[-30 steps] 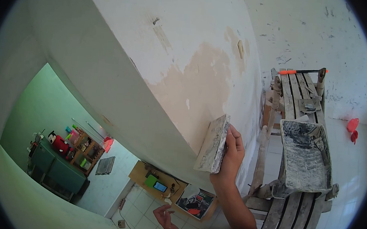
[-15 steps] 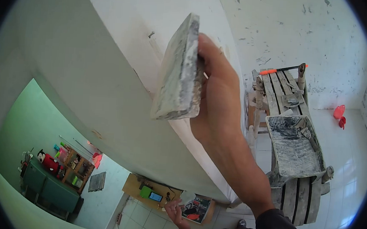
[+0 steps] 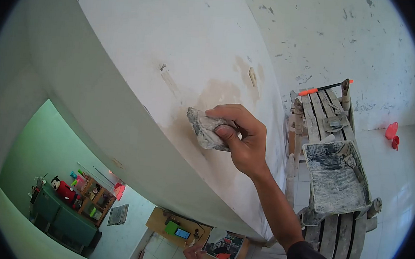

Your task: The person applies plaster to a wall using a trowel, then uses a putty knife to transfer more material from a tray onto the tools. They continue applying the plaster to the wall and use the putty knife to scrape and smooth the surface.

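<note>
My right hand (image 3: 248, 137) is closed round a flat, plaster-caked block (image 3: 206, 129), thumb on the near side and fingers over the top. The block is tilted against the white wall (image 3: 167, 21), right by a tan damp-looking patch (image 3: 219, 93). Above and left of it, a small dark plug or nail (image 3: 162, 67) sticks out of the wall, with a pale streak below. At the bottom of the view my left hand (image 3: 196, 258) hangs low, fingers loosely spread, holding nothing; it is nearest to a low wooden table (image 3: 157, 222).
A slatted bench (image 3: 327, 239) at the right carries a plaster-smeared tub (image 3: 338, 187) and a hammer-like tool with orange ends (image 3: 311, 92). Green and blue devices (image 3: 174, 228) and a printed box (image 3: 223, 246) lie on the low table. A doorway at the left shows a green sofa-like piece (image 3: 66, 220).
My right hand has lowered and turned, bringing the block from raised near the camera down to the wall. The tan patches now show. My left hand has dropped slightly.
</note>
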A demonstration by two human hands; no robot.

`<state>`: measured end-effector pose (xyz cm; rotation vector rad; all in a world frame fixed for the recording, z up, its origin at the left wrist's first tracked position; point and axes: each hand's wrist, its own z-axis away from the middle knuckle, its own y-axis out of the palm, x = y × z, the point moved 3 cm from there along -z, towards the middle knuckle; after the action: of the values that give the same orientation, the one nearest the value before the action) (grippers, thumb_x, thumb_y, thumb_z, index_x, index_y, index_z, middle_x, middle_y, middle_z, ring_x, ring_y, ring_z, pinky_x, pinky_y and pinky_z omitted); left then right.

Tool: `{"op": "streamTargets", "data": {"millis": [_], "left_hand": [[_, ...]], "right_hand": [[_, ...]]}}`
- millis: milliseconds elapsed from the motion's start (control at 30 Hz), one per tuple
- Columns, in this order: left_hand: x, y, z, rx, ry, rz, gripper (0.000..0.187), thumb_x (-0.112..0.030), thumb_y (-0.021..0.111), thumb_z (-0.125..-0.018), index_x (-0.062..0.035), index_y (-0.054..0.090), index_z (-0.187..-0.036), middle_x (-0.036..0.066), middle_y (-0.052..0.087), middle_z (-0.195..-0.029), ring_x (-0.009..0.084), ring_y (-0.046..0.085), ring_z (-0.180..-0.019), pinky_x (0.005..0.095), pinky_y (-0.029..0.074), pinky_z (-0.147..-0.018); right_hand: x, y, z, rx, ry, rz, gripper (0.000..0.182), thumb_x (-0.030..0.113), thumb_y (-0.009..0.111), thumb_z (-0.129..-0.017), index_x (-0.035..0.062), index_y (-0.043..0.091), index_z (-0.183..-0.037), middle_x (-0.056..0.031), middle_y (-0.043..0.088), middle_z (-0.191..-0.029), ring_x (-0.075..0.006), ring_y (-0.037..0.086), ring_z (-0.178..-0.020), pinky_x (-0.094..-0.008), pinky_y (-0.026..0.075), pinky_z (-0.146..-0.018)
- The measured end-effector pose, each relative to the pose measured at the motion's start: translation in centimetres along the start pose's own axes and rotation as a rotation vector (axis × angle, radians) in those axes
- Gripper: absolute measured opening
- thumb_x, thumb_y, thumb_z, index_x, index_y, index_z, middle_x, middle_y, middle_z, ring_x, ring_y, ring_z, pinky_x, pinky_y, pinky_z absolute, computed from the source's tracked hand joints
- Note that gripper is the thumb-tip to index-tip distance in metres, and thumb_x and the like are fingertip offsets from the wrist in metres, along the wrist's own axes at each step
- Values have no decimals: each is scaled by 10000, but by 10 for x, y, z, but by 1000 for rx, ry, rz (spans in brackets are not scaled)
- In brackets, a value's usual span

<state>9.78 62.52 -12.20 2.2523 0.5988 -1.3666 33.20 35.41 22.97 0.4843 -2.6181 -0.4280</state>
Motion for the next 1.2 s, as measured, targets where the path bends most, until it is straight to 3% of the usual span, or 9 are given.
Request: {"op": "streamTargets", "data": {"millis": [67, 167, 233, 400, 600, 733, 900, 1067, 1200], "left_hand": [[-17, 8, 7, -41, -16, -35, 255, -265, 537, -1057, -45, 562, -1184, 106, 610, -1131, 244, 604, -1037, 402, 478, -915], [-31, 12, 15, -93, -6, -79, 273, -291, 547, -1052, -54, 567, -1187, 108, 614, -1146, 245, 604, -1045, 406, 491, -888], [-37, 9, 17, -108, 28, -94, 286, -309, 551, -1050, -60, 570, -1190, 109, 617, -1151, 245, 604, -1050, 407, 498, -874], [-46, 7, 24, -164, 22, -194, 385, -408, 572, -1030, -75, 561, -1223, 104, 633, -1169, 262, 617, -1071, 406, 515, -842], [-51, -4, 26, -164, 21, -264, 378, -395, 582, -1023, -84, 553, -1236, 109, 638, -1178, 266, 620, -1096, 417, 516, -829], [-62, -3, 25, -166, 26, -316, 360, -373, 575, -1028, -85, 545, -1242, 114, 640, -1186, 265, 620, -1100, 414, 516, -831], [-62, -6, 25, -191, 47, -313, 348, -358, 569, -1031, -91, 534, -1252, 119, 643, -1200, 271, 621, -1106, 417, 517, -826], [-61, -9, 32, -220, 31, -322, 341, -354, 575, -1027, -88, 545, -1239, 118, 644, -1187, 276, 625, -1092, 422, 521, -813], [-57, -14, 32, -198, 44, -302, 341, -356, 577, -1025, -85, 555, -1229, 119, 642, -1182, 276, 624, -1080, 425, 523, -809]], "right_hand": [[9, 11, -13, 121, -260, 144, 440, -192, 662, -729, 49, 755, -1085, -120, 717, -1066, -269, 646, -987, -329, 536, -832], [8, 23, -16, 207, -288, 79, 465, -204, 662, -707, 66, 760, -1073, -101, 720, -1051, -267, 636, -996, -344, 530, -854], [0, 22, -1, 206, -256, 84, 346, -129, 705, -748, 77, 776, -1016, -57, 752, -1016, -232, 660, -1003, -394, 501, -957], [-16, -4, 63, 269, -99, 104, 506, -207, 662, -666, 129, 798, -1020, -30, 752, -1034, -234, 639, -1047, -470, 397, -1114], [-13, -33, 128, 249, 100, 53, 493, -204, 651, -641, 108, 806, -990, -45, 758, -1011, -230, 674, -983, -458, 454, -1055], [-4, -28, 67, 27, -96, 91, 440, -184, 613, -672, 51, 794, -998, -90, 757, -1005, -239, 694, -948, -434, 482, -987], [-16, 6, 4, 13, -217, 107, 513, -223, 583, -653, 48, 780, -1042, -109, 727, -1042, -265, 627, -1014, -363, 533, -866], [-22, 3, 65, 107, -141, 142, 389, -150, 682, -680, 91, 807, -958, -43, 754, -994, -225, 647, -982, -370, 494, -933], [-6, -16, 131, 152, -11, 92, 424, -165, 660, -652, 90, 812, -955, -45, 754, -980, -243, 640, -956, -363, 504, -897]]}}
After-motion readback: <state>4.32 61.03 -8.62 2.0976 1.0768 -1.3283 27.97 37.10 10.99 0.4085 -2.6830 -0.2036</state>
